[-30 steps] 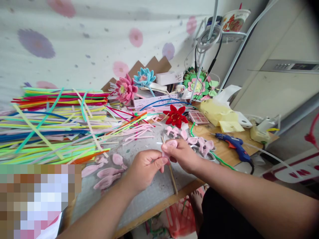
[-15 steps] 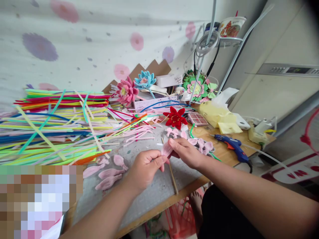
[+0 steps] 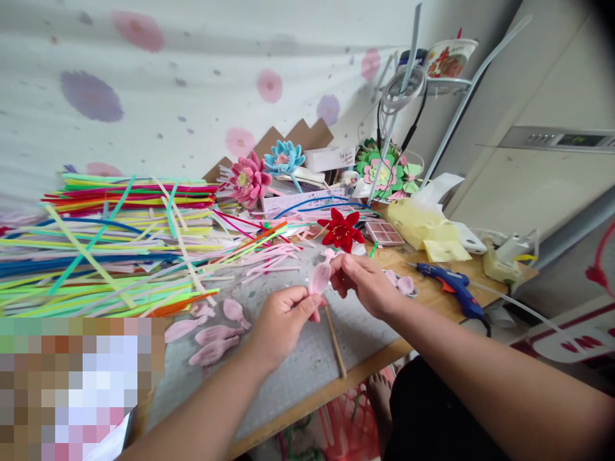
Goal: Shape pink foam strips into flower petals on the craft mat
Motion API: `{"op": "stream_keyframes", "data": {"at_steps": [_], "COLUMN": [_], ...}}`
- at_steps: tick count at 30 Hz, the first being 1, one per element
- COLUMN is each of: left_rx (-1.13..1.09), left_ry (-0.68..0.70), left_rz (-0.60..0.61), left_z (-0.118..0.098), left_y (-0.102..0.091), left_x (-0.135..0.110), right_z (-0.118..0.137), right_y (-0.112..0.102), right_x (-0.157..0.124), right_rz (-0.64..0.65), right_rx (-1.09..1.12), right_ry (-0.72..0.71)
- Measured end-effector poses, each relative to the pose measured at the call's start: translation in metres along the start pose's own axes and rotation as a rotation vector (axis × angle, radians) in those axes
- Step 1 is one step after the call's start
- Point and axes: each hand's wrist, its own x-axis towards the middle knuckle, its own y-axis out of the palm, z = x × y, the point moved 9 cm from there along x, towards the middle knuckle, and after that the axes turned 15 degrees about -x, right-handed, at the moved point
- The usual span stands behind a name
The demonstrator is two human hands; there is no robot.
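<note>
A pale pink fuzzy petal (image 3: 319, 279) stands upright over the grey cutting mat (image 3: 283, 378), its narrow neck at the top. My left hand (image 3: 283, 314) pinches its lower end between thumb and fingers. Curled closed, my right hand (image 3: 362, 282) has its fingertips against the petal's upper right edge; its inner fingers are partly hidden. Beneath them a thin wooden stick (image 3: 335, 342) lies on the mat. More pink petals (image 3: 217, 334) rest to the left, and a few others (image 3: 401, 282) show beyond my right wrist.
Piles of coloured pipe cleaners (image 3: 110, 250) cover the left side. A red flower (image 3: 341, 230), a pink flower (image 3: 250, 180) and a blue flower (image 3: 284, 157) are farther back. To the right lie a blue glue gun (image 3: 449, 285), an eyeshadow-like palette (image 3: 384, 234) and a yellow packet (image 3: 418, 224).
My right hand has shifted slightly right and its fingers have curled more, uncovering most of the petal. The left hand keeps its pinch. The whole view has moved a little.
</note>
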Motion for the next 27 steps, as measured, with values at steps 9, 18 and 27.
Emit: {"op": "stream_keyframes", "data": {"at_steps": [9,18,27], "left_rx": [0.112,0.169,0.379], "left_ry": [0.032,0.196,0.056], "left_rz": [0.075,0.103,0.265], "left_z": [-0.005,-0.014,-0.004], "left_y": [0.013,0.015,0.031], "left_x": [-0.003,-0.007,-0.016], "right_z": [-0.003,-0.013,-0.014], "right_y": [0.003,0.010,0.007], "right_x": [-0.001,0.002,0.054], "right_rz": [0.082,0.107,0.044], "right_rx": [-0.121,-0.072,-0.263], "right_ry": [0.056,0.122,0.202]}}
